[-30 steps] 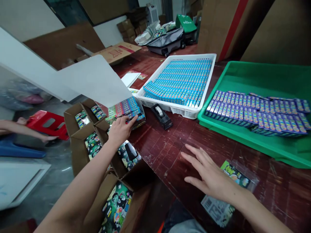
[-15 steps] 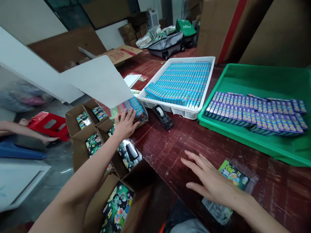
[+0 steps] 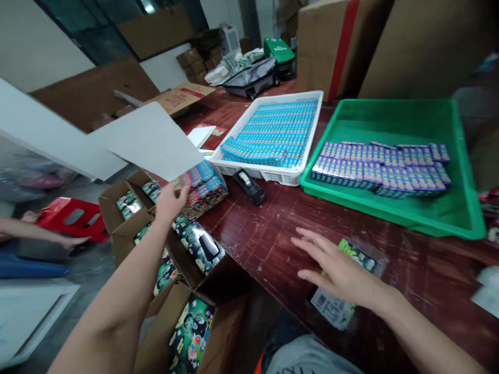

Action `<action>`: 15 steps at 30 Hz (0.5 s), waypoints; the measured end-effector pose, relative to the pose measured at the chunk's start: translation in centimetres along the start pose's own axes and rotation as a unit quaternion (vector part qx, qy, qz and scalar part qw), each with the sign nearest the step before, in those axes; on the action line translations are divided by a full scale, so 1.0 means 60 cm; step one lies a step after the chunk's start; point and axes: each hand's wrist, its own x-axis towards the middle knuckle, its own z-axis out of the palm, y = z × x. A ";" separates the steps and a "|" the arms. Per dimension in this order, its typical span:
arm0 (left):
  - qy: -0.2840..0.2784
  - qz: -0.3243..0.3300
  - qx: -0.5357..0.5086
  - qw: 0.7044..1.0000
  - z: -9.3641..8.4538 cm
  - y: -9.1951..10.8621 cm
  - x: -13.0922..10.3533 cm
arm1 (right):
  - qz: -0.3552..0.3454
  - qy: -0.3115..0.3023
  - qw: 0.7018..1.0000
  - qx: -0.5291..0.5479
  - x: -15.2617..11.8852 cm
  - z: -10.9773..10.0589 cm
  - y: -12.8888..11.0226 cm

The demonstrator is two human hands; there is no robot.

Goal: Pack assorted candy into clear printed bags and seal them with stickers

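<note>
My left hand [image 3: 170,201] is at the near left corner of a display box [image 3: 208,200], its fingers bent beside the lower corner of the raised white lid [image 3: 156,137]. Whether they grip the lid or the box edge is hidden. Rows of small colourful packs [image 3: 200,176] fill the box. My right hand [image 3: 331,265] hovers low over the table with fingers spread, holding nothing. Partly under it lie a green printed packet [image 3: 360,255] in clear plastic and a barcoded sheet [image 3: 331,306].
Brown cartons [image 3: 230,322] with dark green printed boxes [image 3: 193,324] stand left of the table. A black tape dispenser [image 3: 249,187] sits before a white basket [image 3: 294,179] of blue packs. Right is a green tray [image 3: 440,223] with purple packs. Another person's arm [image 3: 35,228] shows far left.
My left hand has slid off the packs' tops to the box's left corner, its fingers now bent. My right hand stays open in nearly the same place. The view has turned slightly right.
</note>
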 end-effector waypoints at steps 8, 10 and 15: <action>0.014 0.018 -0.034 0.999 0.018 -0.015 0.035 | 0.120 0.103 0.987 -0.015 -0.125 -0.059 0.069; 0.041 0.015 -0.035 0.998 0.030 -0.018 0.031 | 0.135 0.111 0.984 -0.027 -0.151 -0.047 0.086; 0.087 -0.004 -0.031 0.996 0.053 -0.029 0.024 | 0.130 0.092 0.986 -0.047 -0.173 -0.016 0.115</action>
